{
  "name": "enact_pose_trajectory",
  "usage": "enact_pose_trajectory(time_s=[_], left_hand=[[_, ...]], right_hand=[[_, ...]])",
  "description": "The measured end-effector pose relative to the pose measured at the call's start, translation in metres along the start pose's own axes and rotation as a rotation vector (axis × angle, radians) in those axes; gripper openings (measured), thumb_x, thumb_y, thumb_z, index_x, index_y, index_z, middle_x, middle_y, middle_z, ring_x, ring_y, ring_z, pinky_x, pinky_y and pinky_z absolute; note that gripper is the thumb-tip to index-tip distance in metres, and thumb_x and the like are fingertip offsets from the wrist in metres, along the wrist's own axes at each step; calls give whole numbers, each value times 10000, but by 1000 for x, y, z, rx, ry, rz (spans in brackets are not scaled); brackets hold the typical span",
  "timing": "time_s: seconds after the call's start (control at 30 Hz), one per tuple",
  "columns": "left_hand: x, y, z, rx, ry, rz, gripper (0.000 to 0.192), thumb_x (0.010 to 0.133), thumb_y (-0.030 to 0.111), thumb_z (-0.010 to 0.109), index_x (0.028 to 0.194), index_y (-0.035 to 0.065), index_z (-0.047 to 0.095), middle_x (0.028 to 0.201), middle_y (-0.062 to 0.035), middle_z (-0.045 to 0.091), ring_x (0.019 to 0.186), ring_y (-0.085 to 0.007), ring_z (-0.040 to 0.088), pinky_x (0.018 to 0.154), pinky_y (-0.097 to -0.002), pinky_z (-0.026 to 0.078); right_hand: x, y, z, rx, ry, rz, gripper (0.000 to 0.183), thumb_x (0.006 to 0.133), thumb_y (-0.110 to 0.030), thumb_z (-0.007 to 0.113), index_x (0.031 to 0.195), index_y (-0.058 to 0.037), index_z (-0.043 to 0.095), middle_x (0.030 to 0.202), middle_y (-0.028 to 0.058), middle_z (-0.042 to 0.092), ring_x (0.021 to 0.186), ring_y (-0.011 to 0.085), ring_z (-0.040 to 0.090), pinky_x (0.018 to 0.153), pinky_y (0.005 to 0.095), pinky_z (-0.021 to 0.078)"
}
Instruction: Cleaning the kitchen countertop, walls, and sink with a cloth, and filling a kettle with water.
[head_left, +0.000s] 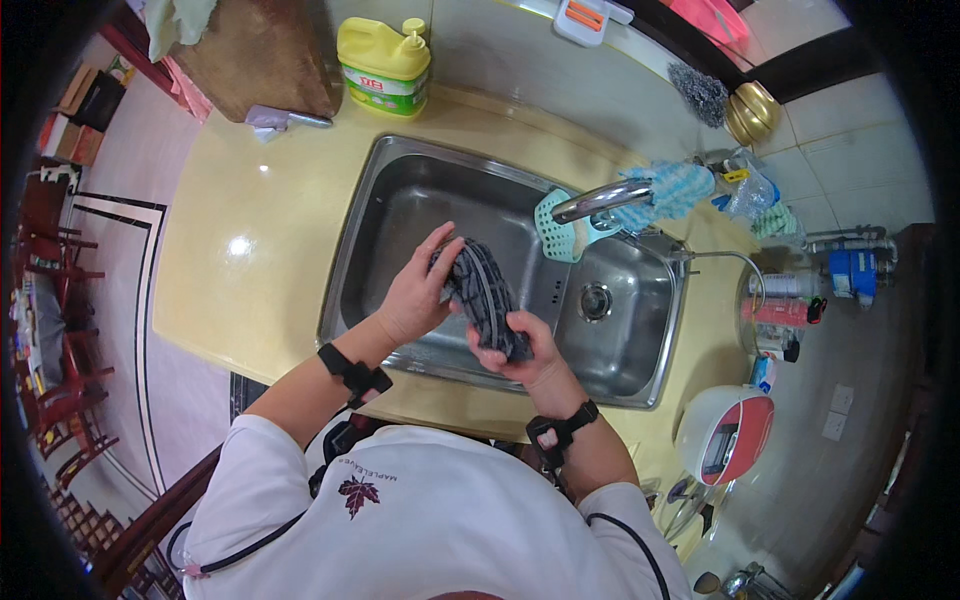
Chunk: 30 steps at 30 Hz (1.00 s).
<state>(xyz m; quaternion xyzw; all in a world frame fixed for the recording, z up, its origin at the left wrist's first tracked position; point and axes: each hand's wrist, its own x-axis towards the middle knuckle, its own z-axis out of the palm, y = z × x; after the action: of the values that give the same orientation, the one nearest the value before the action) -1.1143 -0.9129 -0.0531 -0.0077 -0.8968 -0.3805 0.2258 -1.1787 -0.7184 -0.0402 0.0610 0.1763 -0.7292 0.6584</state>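
A dark grey patterned cloth (484, 296), folded into a long bundle, is held between both hands above the large basin of a stainless steel sink (420, 180). My left hand (424, 289) grips its upper left end, with the fingers pointing up over it. My right hand (521, 349) is closed around the lower right end. To the right of the cloth, a light green perforated sink caddy (556, 229) hangs over the divider beside the chrome faucet (604, 199). The small basin with its drain strainer (595, 301) lies right of the divider.
A yellow detergent jug (384, 71), a wooden cutting board (251, 60) and a wrapped knife (289, 120) are behind the sink. A blue and white cloth (675, 191) drapes at the faucet. A white and red appliance (726, 435) and bottles (784, 311) stand right.
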Motion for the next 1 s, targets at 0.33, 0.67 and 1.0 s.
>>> enact_pose_trajectory(time_s=[0.33,0.67,1.0], left_hand=[[55,2,-5,166,-279,588,307,697,128,624,987,60,548,952,-114,586,812,-328,603,669,-398,514],[15,2,60,-645,-600,-821,132,652,55,668,701,-2,560,600,-116,573,544,-237,576,498,-361,440],[-4,-7,57,-1048,-492,-1180,537,712,-52,631,1205,9,427,989,-155,547,702,-193,606,591,-295,518]], right_hand=[[-18,-35,-8,-1402,325,-45,496,692,-164,730,1106,-9,505,840,148,607,649,206,590,536,333,449],[19,-69,-41,-2595,458,-503,91,782,-85,527,849,-70,468,760,108,584,682,290,632,578,418,499],[7,-29,-75,-2386,402,-457,357,760,-75,573,1107,-17,514,888,142,617,678,249,596,593,336,493]])
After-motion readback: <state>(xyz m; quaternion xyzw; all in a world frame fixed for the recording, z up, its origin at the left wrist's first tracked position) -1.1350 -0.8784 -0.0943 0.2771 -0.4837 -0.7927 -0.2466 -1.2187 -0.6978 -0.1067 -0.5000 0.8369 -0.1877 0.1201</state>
